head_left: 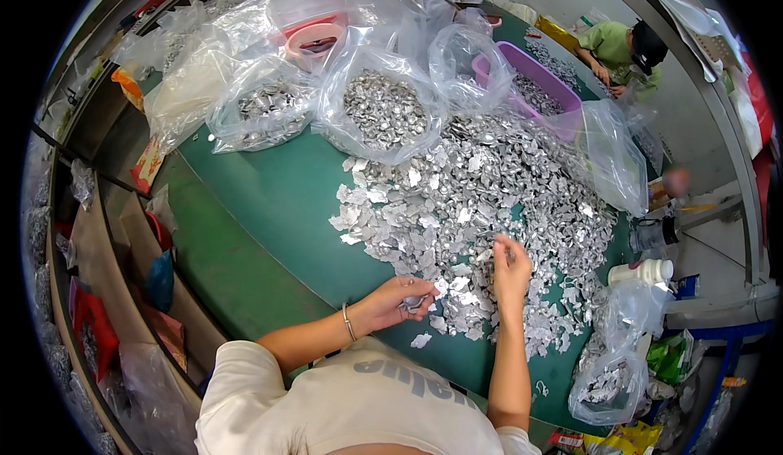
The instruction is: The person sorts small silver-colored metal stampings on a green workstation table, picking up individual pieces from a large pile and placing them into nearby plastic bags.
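Observation:
A wide heap of small silver metal pieces [481,186] lies spread over the green table, flat leaf-like ones toward its left and rounder ones toward its right. At the heap's near edge, my left hand [398,302] is closed on a few small metal pieces, with a shiny round one showing at the fingers. My right hand [511,274] is over the near middle of the heap, its fingers bent and drawn together. Whatever its fingertips hold, if anything, is too small to make out. One loose flat piece [421,340] lies on the table near my left hand.
Clear plastic bags of metal pieces [383,112] stand along the heap's far side, beside a purple basin [542,80]. At right are a white bottle [640,272] and another filled bag [608,386]. A person in green [624,55] works at far right. Shelves [106,267] line the left.

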The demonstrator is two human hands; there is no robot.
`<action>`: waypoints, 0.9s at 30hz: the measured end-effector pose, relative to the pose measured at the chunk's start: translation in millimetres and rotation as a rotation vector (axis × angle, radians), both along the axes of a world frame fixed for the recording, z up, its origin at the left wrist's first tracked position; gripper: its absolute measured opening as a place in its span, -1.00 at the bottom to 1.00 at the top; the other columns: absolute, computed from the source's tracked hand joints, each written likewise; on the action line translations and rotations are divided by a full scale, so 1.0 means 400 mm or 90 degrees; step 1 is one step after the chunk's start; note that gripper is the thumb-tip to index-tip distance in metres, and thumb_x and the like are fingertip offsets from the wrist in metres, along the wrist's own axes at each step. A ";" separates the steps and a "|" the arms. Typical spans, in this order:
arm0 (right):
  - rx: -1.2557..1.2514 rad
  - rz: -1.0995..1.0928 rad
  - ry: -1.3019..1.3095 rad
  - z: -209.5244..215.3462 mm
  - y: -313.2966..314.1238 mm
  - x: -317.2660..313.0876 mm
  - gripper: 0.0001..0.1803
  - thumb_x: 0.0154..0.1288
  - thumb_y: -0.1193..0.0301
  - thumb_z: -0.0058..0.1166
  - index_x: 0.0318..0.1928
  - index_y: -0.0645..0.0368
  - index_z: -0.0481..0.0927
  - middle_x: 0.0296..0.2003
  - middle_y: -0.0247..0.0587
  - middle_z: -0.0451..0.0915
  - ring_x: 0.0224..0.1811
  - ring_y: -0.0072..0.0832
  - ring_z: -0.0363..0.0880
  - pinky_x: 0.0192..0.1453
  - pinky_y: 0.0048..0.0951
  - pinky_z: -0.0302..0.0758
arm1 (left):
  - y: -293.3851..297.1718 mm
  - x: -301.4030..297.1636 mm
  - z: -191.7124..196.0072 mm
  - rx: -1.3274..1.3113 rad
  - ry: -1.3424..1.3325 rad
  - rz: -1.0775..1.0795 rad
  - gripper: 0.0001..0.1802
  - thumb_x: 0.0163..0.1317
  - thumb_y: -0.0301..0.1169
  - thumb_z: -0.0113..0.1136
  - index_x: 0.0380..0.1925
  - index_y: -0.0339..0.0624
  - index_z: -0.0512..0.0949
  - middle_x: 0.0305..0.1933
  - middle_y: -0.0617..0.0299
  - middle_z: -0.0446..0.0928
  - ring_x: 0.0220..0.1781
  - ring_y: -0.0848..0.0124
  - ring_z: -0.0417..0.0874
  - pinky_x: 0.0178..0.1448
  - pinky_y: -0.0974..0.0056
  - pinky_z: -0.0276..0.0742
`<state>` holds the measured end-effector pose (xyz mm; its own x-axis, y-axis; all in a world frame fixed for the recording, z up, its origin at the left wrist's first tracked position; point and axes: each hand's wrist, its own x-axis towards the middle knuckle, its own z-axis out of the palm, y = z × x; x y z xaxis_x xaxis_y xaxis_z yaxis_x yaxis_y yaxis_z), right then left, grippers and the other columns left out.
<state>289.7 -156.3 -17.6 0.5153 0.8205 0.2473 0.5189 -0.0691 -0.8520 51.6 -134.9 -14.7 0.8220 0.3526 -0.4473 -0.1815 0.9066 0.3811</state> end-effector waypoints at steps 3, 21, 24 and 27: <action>-0.105 -0.018 -0.371 0.006 0.074 0.007 -0.80 0.21 0.35 0.16 -0.20 0.18 0.64 -0.20 -0.16 0.57 -0.41 -0.18 0.61 -0.29 -0.23 0.52 | -0.007 0.011 0.011 -0.003 -0.010 0.003 -0.76 0.33 -0.30 0.11 -0.21 -0.28 0.53 -0.53 0.32 0.44 -0.51 0.52 0.42 -0.43 0.40 0.35; -0.326 -0.085 -0.422 0.020 0.136 -0.079 -0.67 0.20 0.30 0.16 -0.10 0.19 0.47 -0.06 -0.09 0.48 -0.32 -0.04 0.63 -0.29 -0.07 0.54 | -0.020 0.013 0.011 -0.010 -0.027 0.002 -0.75 0.35 -0.32 0.08 -0.18 -0.30 0.54 -0.54 0.32 0.43 -0.52 0.49 0.41 -0.43 0.40 0.32; -0.355 -0.070 -0.432 0.020 0.138 -0.072 -0.64 0.18 0.28 0.19 -0.08 0.18 0.47 -0.04 -0.07 0.48 -0.30 -0.02 0.63 -0.27 -0.06 0.54 | -0.020 0.012 0.010 -0.015 -0.023 0.006 -0.75 0.35 -0.32 0.07 -0.18 -0.31 0.54 -0.54 0.32 0.42 -0.51 0.48 0.41 -0.43 0.39 0.31; -0.365 -0.037 -0.372 0.037 0.142 -0.069 -0.59 0.16 0.25 0.21 -0.06 0.19 0.47 -0.01 -0.07 0.47 -0.21 0.00 0.61 -0.21 -0.05 0.54 | -0.022 0.014 0.004 -0.018 -0.026 0.005 -0.76 0.35 -0.33 0.07 -0.19 -0.31 0.54 -0.54 0.32 0.42 -0.51 0.48 0.41 -0.43 0.39 0.32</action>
<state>262.1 -99.4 -2.8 0.4787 0.8771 0.0392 0.8504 -0.4521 -0.2691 57.1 -143.6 -13.0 0.8374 0.3462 -0.4229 -0.2034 0.9156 0.3468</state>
